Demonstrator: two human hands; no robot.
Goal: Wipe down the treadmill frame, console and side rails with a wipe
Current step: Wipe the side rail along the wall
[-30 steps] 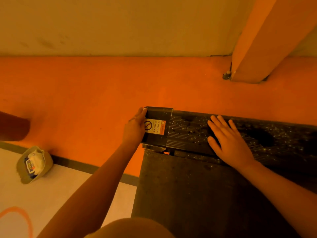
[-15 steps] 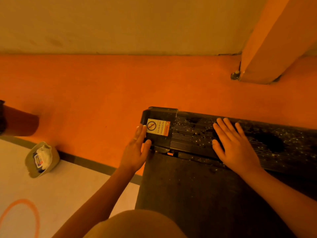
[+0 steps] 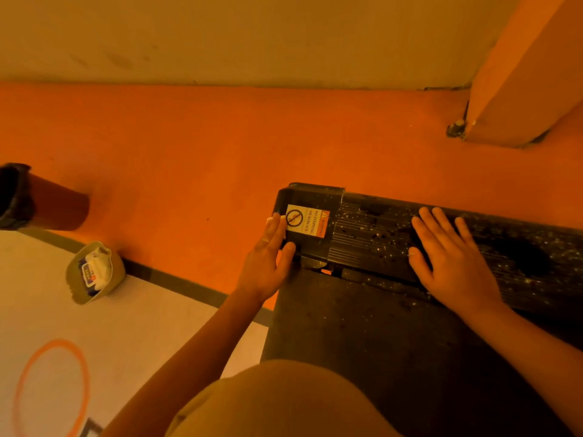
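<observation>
Now left hand presses wipe flat.

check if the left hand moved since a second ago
Yes. The left hand slid toward the person along the end cap, left of its warning label.

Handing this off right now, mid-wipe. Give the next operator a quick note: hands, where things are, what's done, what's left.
Left hand: flat, pressing the wipe against the end cap corner beside the warning label.
Right hand: flat on the ribbed side rail, holding nothing.
Tub: on the floor, far left.
Done: little to show; the rail is speckled white.
Left: rail, rest of frame, console (not in view).
</observation>
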